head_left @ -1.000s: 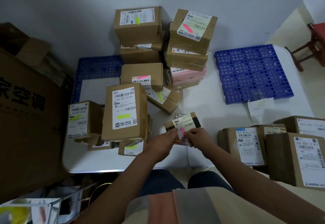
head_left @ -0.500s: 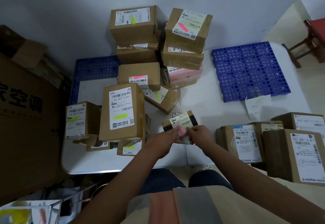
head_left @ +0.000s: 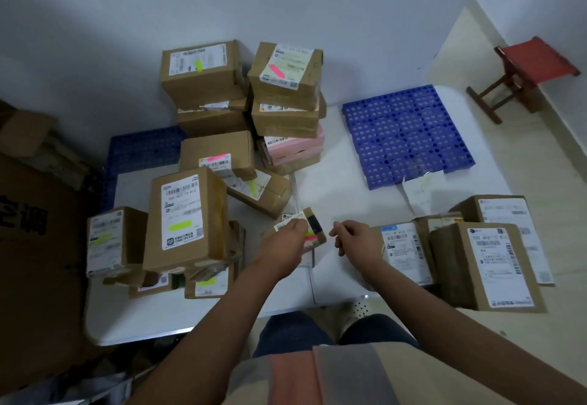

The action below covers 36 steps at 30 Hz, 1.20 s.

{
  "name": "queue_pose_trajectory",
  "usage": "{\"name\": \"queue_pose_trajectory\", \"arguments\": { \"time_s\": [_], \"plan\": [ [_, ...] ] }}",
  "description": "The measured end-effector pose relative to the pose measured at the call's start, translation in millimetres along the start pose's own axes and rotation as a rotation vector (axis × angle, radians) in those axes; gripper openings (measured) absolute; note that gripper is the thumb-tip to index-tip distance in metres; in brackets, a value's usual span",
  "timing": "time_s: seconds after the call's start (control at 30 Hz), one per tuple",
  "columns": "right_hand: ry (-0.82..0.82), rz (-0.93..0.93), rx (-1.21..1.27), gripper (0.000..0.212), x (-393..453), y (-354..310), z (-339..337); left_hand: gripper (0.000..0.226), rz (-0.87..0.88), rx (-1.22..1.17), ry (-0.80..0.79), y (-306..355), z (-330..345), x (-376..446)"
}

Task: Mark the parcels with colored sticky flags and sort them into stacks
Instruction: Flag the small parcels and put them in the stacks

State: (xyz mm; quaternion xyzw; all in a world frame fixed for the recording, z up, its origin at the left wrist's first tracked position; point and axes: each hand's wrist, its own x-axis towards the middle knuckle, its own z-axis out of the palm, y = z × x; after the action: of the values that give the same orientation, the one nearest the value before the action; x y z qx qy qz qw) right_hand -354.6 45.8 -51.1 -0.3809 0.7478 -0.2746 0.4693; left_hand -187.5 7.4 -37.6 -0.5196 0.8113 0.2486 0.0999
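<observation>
A person seated at a white table point(head_left: 333, 182) looks down at their two bare forearms reaching forward from the bottom of the view. The left hand point(head_left: 287, 239), just left of centre, grips a small brown parcel point(head_left: 313, 226) above the table, fingers curled over its white shipping label; the parcel's long axis runs from about 8 o'clock to 2 o'clock, its far end with a black band pointing toward 2 o'clock. Pink and yellow sticky flags point(head_left: 310, 237) show at the parcel's near edge beside the left hand's knuckles; whether they are stuck to the parcel or are a pad pinched in the fingers cannot be told. The right hand point(head_left: 352, 236), just to the right and apart from the parcel, holds nothing, its fingers loosely curled. At 12 o'clock, against the wall, stand two tall stacks of brown boxes: the left stack's top box point(head_left: 201, 71) carries a yellow-green flag, the right stack's top box point(head_left: 286, 71) a pink flag, with a pink box point(head_left: 295, 150) low in that stack. At 9 to 10 o'clock an upright box with a yellow-green flag point(head_left: 185, 217) stands beside a shorter upright one point(head_left: 111, 241), also flagged yellow-green. At 3 o'clock a group of unflagged parcels point(head_left: 482, 258) sits at the table's right edge. At 1 o'clock lies a blue perforated mat point(head_left: 406, 134), and a red stool point(head_left: 527, 74) stands on the floor at 2 o'clock.
</observation>
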Motion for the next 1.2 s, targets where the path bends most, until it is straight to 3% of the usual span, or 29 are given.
{"name": "queue_pose_trajectory", "arguments": {
  "time_s": [0.13, 0.27, 0.37, 0.43, 0.5, 0.57, 0.77, 0.9, 1.03, 1.13, 1.2],
  "plan": [
    [0.189, -0.129, 0.059, 0.028, -4, 0, -42, 0.010, -0.029, -0.381, 0.069, 43, -1, 25],
    [0.426, -0.184, 0.096, 0.021, -9, 11, -104, 0.012, -0.115, -0.907, -0.045, 96, 6, 41],
    [0.634, -0.150, 0.021, 0.016, -7, 37, -154, 0.015, -0.055, -1.024, -0.194, 135, 18, 49],
    [0.710, -0.063, -0.037, 0.020, -6, 61, -184, 0.028, -0.035, -1.031, -0.284, 159, 29, 52],
    [0.672, 0.117, -0.084, 0.029, -7, 84, -206, 0.040, -0.071, -1.040, -0.353, 179, 40, 54],
    [0.597, 0.238, -0.031, 0.037, -12, 101, -219, 0.030, -0.110, -1.071, -0.423, 196, 51, 54],
    [0.480, 0.309, 0.061, 0.060, -25, 109, -234, 0.015, -0.284, -1.330, -0.439, 223, 58, 51],
    [0.443, 0.289, 0.096, 0.051, -22, 99, -240, 0.009, -0.325, -1.307, -0.331, 222, 46, 62],
    [0.422, 0.170, 0.254, 0.032, -15, 79, -239, 0.014, -0.279, -1.430, -0.253, 217, 23, 70],
    [0.298, 0.086, 0.434, 0.017, -12, 59, -234, 0.016, -0.254, -1.497, -0.177, 209, 7, 70],
    [0.211, 0.053, 0.498, 0.021, -11, 51, -227, 0.016, -0.257, -1.531, -0.129, 199, -3, 68]
  ]
}}
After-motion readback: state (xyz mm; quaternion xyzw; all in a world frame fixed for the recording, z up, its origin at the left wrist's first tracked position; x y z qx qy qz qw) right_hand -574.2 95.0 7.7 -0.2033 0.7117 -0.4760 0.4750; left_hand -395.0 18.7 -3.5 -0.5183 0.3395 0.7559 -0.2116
